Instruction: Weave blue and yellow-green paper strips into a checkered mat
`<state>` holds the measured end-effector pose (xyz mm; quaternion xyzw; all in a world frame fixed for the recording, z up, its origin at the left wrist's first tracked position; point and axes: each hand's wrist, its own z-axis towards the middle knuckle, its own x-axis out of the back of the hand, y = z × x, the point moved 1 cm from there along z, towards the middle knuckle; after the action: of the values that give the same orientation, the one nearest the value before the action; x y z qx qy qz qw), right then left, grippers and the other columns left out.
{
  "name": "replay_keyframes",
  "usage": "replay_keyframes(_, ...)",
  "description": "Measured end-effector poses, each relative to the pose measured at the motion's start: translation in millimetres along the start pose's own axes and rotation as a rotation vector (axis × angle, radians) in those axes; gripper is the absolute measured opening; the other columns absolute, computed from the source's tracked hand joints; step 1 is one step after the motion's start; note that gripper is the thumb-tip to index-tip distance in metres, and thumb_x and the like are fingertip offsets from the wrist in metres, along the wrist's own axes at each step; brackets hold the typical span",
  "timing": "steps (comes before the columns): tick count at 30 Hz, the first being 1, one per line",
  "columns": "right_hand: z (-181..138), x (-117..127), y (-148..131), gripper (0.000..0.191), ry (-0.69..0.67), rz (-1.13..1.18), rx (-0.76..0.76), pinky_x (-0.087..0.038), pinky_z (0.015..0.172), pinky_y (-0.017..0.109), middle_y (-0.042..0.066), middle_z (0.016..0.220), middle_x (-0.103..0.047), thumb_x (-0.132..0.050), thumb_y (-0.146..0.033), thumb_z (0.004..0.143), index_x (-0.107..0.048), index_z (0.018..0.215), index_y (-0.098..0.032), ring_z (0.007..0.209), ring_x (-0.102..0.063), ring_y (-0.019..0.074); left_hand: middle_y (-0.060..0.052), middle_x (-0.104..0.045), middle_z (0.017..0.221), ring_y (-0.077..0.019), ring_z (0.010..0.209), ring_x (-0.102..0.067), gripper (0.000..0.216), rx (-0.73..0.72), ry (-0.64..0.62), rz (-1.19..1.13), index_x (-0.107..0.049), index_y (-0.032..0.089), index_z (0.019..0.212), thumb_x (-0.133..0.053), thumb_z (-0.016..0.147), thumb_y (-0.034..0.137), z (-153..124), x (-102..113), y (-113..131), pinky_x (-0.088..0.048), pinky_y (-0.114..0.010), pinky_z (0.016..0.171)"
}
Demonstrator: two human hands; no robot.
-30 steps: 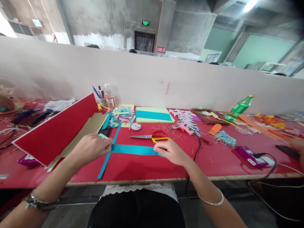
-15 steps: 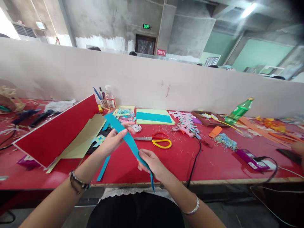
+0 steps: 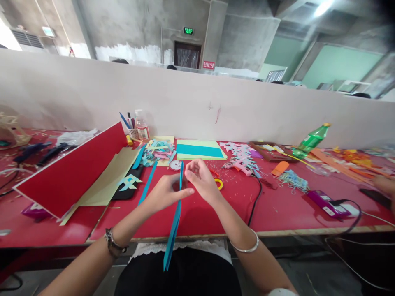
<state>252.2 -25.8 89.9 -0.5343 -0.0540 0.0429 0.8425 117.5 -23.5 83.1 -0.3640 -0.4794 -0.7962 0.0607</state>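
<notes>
A blue paper strip [image 3: 174, 228], folded lengthwise, hangs steeply with its lower end over my lap. My left hand [image 3: 166, 192] grips it near its upper part, the strip passing between thumb and fingers. Beside the strip's top, my right hand [image 3: 202, 181] is closed, its fingers curled towards the thumb; whether anything is pinched there cannot be made out. Behind that hand the scissors are mostly hidden, and only part of the yellow handle [image 3: 219, 183] and a bit of red show. Another narrow blue strip [image 3: 148, 183] lies on the table left of my left hand.
A red board [image 3: 77, 168] leans at left beside tan paper sheets. Yellow paper with a blue band [image 3: 200, 151] lies at the back, near paper scraps [image 3: 159, 150]. A pink glue gun [image 3: 242, 167], a green bottle [image 3: 313, 139] and a purple power strip [image 3: 328, 204] are at right.
The blue strip has turned from a wide slant to edge-on and steep, looking folded. My right hand has risen to its top; my left hand has moved right and down.
</notes>
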Motion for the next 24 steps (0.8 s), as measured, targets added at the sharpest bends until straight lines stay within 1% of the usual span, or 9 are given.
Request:
replay_keyframes(4, 0.9, 0.6, -4.3, 0.024, -0.067, -0.058, -0.020, -0.036, 0.055, 0.020, -0.003, 0.072, -0.043, -0.058, -0.037, 0.072, -0.041, 0.075, -0.020, 0.065, -0.044, 0.0091, 0.005, -0.044, 0.053, -0.0080, 0.049, -0.035, 0.041, -0.006, -0.016, 0.104, -0.053, 0.011, 0.069, -0.053, 0.071, 0.052, -2.1, -2.8, -3.0, -0.024, -0.020, 0.044)
replay_keyframes(6, 0.1, 0.7, -3.2, 0.022, -0.098, -0.010, -0.037, -0.036, 0.055, 0.020, -0.003, 0.070, -0.043, -0.058, -0.036, 0.073, -0.043, 0.075, -0.020, 0.062, -0.044, 0.0087, 0.005, -0.044, 0.054, -0.0080, 0.049, -0.035, 0.039, -0.013, -0.019, 0.092, -0.052, 0.012, 0.068, -0.052, 0.071, 0.051, -2.4, -3.9, -4.0, -0.024, -0.020, 0.044)
replay_keyframes(10, -0.2, 1.5, 1.5, 0.021, -0.127, 0.145, -0.095, -0.035, 0.052, 0.020, -0.004, 0.065, -0.043, -0.056, -0.037, 0.074, -0.045, 0.073, -0.019, 0.056, -0.042, 0.0079, 0.004, -0.046, 0.059, -0.0088, 0.054, -0.040, 0.034, -0.035, -0.100, -0.070, -0.048, 0.013, 0.067, -0.049, 0.076, 0.047, -2.2, -5.3, -3.8, -0.030, -0.020, 0.050)
replay_keyframes(14, 1.1, 3.0, 4.8, 0.021, -0.110, 0.193, -0.067, -0.036, 0.055, 0.018, -0.004, 0.064, -0.044, -0.057, -0.036, 0.074, -0.047, 0.071, -0.019, 0.058, -0.043, 0.0072, 0.005, -0.040, 0.059, -0.0084, 0.054, -0.039, 0.032, -0.010, -0.148, -0.230, -0.044, 0.015, 0.068, -0.046, 0.078, 0.045, -2.0, -6.0, -3.8, -0.032, -0.020, 0.051)
replay_keyframes(17, 2.1, 2.5, 7.7, 0.022, -0.097, 0.233, -0.078, -0.036, 0.054, 0.018, -0.004, 0.066, -0.045, -0.059, -0.038, 0.072, -0.048, 0.074, -0.019, 0.059, -0.043, 0.0071, 0.005, -0.038, 0.057, -0.0080, 0.052, -0.036, 0.034, 0.009, -0.164, -0.319, -0.042, 0.015, 0.066, -0.045, 0.077, 0.047, -1.8, -6.8, -4.1, -0.031, -0.020, 0.048)
replay_keyframes(21, 2.3, 1.2, 15.5, 0.026, -0.113, 0.315, -0.133, -0.036, 0.053, 0.018, -0.003, 0.069, -0.048, -0.059, -0.042, 0.070, -0.048, 0.075, -0.020, 0.059, -0.044, 0.0077, 0.004, -0.040, 0.055, -0.0088, 0.051, -0.039, 0.039, 0.012, -0.234, -0.445, -0.041, 0.016, 0.064, -0.039, 0.078, 0.052, -2.1, -8.3, -3.2, -0.034, -0.021, 0.049)
replay_keyframes(24, 2.1, 1.1, 25.1, 0.027, -0.070, 0.314, -0.169, -0.034, 0.049, 0.019, -0.004, 0.062, -0.045, -0.056, -0.046, 0.071, -0.049, 0.073, -0.020, 0.053, -0.041, 0.0079, 0.004, -0.041, 0.056, -0.0085, 0.049, -0.040, 0.038, 0.052, -0.236, -0.523, -0.041, 0.016, 0.066, -0.038, 0.079, 0.052, -2.2, -10.0, -2.8, -0.037, -0.022, 0.049)
